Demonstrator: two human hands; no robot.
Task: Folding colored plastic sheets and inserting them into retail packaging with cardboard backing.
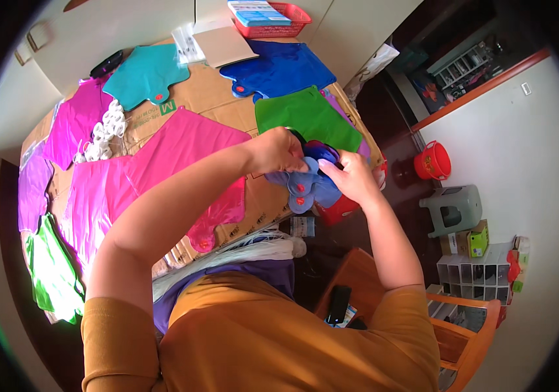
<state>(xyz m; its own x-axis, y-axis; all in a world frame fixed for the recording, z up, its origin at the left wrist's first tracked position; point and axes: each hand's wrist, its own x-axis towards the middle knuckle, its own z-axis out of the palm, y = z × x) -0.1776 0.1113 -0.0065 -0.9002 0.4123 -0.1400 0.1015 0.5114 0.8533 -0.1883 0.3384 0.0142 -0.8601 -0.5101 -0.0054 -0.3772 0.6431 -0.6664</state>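
Note:
Both hands are together over the right edge of the cardboard-covered table. My left hand (278, 151) pinches a bundle of flat shiny pieces with rounded ends, dark blue and purple on top. My right hand (352, 175) grips the same bundle from the right, its thumb laid across it. Below the fingers hangs a light-blue flat piece (322, 188) with round tabs and red dots. Just beyond the hands lies a green flat piece (305, 116). Left of them, partly behind my left forearm, spreads a glossy pink piece (188, 140). What the fingertips press on is partly hidden.
Blue (286, 68) and teal (145, 73) flat pieces lie at the far side near a red basket (295, 25). A white cord bundle (106, 134) sits at left. A red bucket (432, 161), a grey stool (454, 209) and a wooden chair (475, 340) stand at right.

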